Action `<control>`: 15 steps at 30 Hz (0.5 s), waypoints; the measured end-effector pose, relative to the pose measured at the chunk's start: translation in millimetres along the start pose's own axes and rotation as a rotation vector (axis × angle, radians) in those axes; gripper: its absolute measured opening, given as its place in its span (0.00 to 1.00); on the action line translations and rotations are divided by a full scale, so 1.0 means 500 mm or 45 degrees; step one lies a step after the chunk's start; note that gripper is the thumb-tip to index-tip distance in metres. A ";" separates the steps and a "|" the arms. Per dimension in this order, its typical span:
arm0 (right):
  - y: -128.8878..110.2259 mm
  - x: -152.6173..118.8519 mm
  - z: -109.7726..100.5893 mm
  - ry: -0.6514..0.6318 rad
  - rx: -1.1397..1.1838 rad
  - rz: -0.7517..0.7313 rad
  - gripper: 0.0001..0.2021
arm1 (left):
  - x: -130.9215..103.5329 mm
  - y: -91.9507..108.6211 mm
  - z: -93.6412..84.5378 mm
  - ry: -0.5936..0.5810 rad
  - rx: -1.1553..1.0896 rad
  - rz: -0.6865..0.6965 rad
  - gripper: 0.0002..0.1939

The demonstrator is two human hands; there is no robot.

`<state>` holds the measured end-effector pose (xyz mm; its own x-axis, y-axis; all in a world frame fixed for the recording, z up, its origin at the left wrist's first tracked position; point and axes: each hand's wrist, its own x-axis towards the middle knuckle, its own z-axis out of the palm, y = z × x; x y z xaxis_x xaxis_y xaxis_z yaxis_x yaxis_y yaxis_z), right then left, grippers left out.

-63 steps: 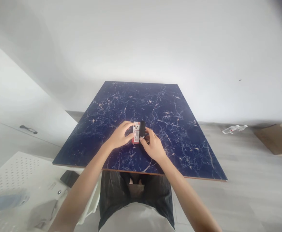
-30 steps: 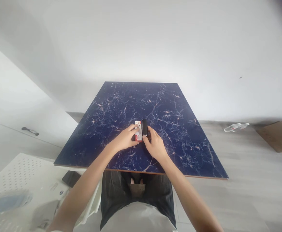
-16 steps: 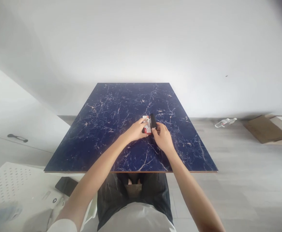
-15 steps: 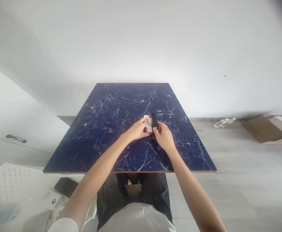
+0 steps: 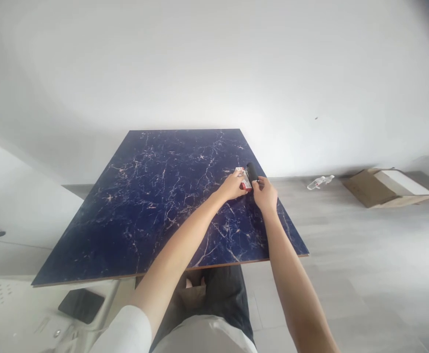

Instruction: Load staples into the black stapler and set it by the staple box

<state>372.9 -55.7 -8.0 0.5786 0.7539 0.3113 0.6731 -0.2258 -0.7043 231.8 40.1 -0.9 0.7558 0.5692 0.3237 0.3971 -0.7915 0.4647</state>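
Over the right part of the blue marbled tabletop [image 5: 155, 196], my left hand [image 5: 233, 186] grips a small red-and-white box [image 5: 247, 183] from its left side. Close against the box's right side is a black oblong object [image 5: 252, 172], slightly tilted, its exact kind too small to make out. My right hand [image 5: 266, 194] is closed round the lower end of that black object, thumb towards me. Fingers partly cover both things, and I cannot tell whether they rest on the table.
Right of the table, a clear plastic bottle [image 5: 319, 183] and an open cardboard box [image 5: 368, 189] lie on the grey floor [image 5: 365, 264]. A white wall stands behind the table. At lower left, a dark flat object [image 5: 81, 305] lies on a white surface below the table edge.
Both hands have moved right across the tabletop with the box and the black object, nearer the table's right edge. The view has also turned to the right.
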 end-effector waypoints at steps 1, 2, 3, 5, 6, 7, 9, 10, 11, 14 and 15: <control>0.008 0.004 0.002 0.028 0.001 -0.001 0.20 | 0.010 0.002 0.005 -0.003 -0.004 0.009 0.23; 0.014 0.008 0.004 0.055 -0.002 0.000 0.20 | 0.018 0.004 0.010 -0.007 -0.008 0.020 0.23; 0.019 0.010 0.005 0.079 -0.006 0.002 0.21 | 0.025 0.005 0.015 -0.009 -0.012 0.031 0.23; 0.024 0.014 0.007 0.118 -0.017 0.010 0.22 | 0.035 0.006 0.023 -0.004 -0.014 0.045 0.23; 0.025 0.015 0.007 0.130 -0.020 0.014 0.22 | 0.039 0.005 0.026 0.005 -0.014 0.048 0.23; 0.025 0.015 0.008 0.141 -0.020 0.019 0.23 | 0.043 0.004 0.030 0.015 -0.014 0.050 0.24; 0.022 0.015 0.009 0.152 -0.009 0.032 0.23 | 0.049 0.004 0.036 0.026 -0.017 0.053 0.24; 0.020 0.015 0.009 0.151 0.000 0.043 0.24 | 0.050 0.005 0.039 0.025 -0.019 0.052 0.25; 0.018 0.015 0.010 0.150 0.011 0.056 0.24 | 0.051 0.006 0.041 0.021 -0.020 0.051 0.26; 0.010 0.011 0.009 0.193 0.028 0.058 0.26 | 0.041 0.017 0.039 0.034 -0.019 0.030 0.35; 0.006 0.007 0.008 0.237 0.026 0.037 0.26 | 0.031 0.021 0.034 0.053 -0.015 0.013 0.39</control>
<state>375.4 -51.2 -11.5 0.6740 0.6195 0.4024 0.6468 -0.2318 -0.7266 256.6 37.0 -5.1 0.7373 0.5703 0.3621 0.3834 -0.7946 0.4707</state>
